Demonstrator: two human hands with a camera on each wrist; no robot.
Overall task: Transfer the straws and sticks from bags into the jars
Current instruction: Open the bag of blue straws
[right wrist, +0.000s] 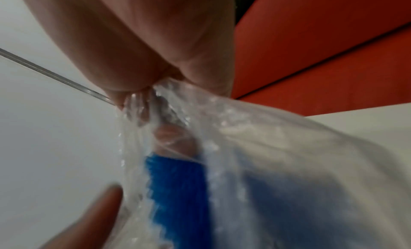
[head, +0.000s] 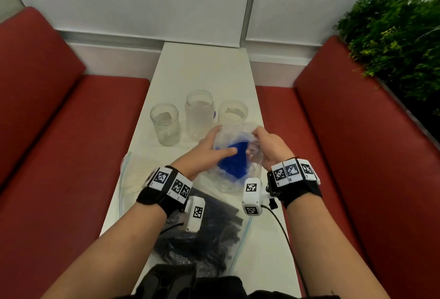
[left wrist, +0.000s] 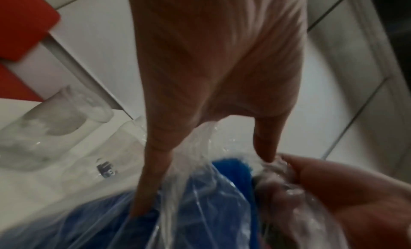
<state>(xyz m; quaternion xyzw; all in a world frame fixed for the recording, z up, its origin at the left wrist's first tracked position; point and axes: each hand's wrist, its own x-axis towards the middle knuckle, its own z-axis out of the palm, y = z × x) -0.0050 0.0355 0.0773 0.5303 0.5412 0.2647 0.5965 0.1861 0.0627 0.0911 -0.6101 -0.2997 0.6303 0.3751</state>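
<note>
A clear bag [head: 232,181] with a bundle of blue straws [head: 234,163] is held up over the white table [head: 202,68], just in front of three empty clear jars: left [head: 164,124], middle [head: 199,114], right [head: 233,110]. My left hand [head: 214,143] grips the bag's left side, with its thumb lying across the blue straws [left wrist: 227,179]. My right hand [head: 262,139] pinches the bag's right upper edge; the right wrist view shows the plastic bunched between its fingers [right wrist: 133,87] above the blue straws [right wrist: 177,191].
A zip bag of black straws [head: 209,227] lies on the table under my left wrist. A second bag with pale sticks [head: 135,172] lies to the left. Red benches [head: 71,144] flank the narrow table, and a green plant [head: 392,37] stands at the far right.
</note>
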